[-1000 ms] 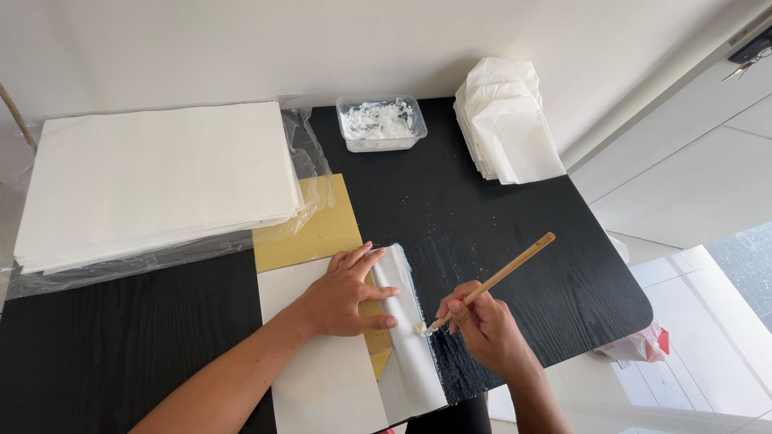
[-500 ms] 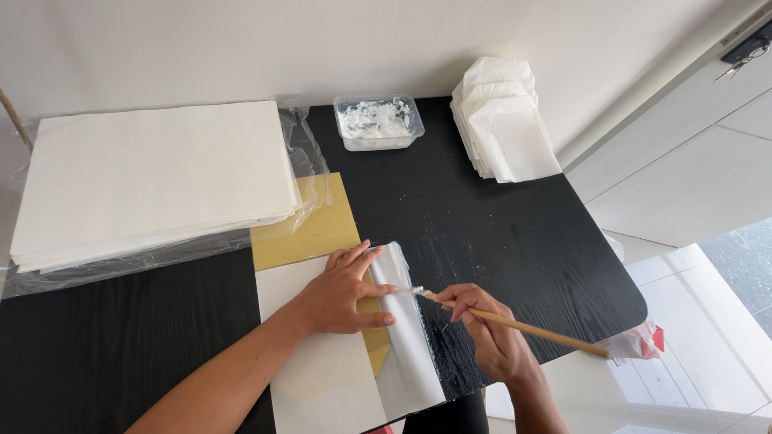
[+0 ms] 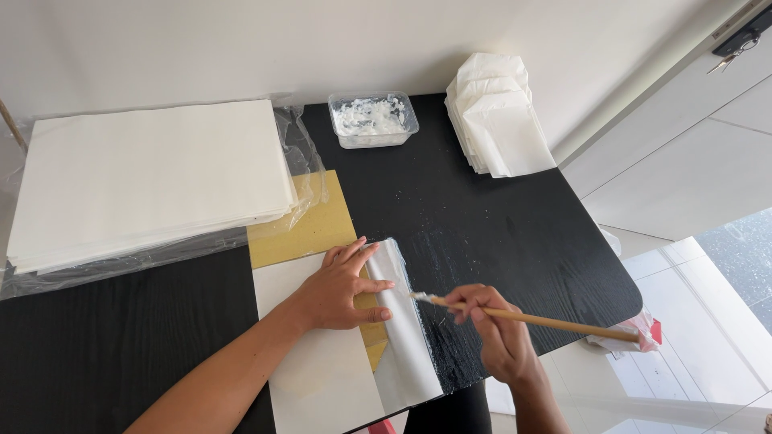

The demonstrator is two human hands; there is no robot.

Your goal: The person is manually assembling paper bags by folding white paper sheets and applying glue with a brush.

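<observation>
My left hand (image 3: 344,285) lies flat on a white paper sheet (image 3: 322,370), pinning it over a yellow board (image 3: 310,225) on the black table (image 3: 498,225). The sheet's right edge is a folded flap (image 3: 406,337), shiny with glue. My right hand (image 3: 497,333) grips a wooden-handled brush (image 3: 531,319) held almost level, handle to the right. Its wet bristles touch the flap's right edge beside my left fingertips.
A clear tub of white paste (image 3: 372,119) stands at the table's back edge. Folded white paper bags (image 3: 498,116) are stacked at the back right. A big stack of white sheets (image 3: 149,177) on clear plastic fills the left. The table's right edge drops to a tiled floor.
The brush handle swung from pointing up-right to nearly level, pointing right. Its bristles moved up the flap's edge. My left hand stayed pressed on the sheet.
</observation>
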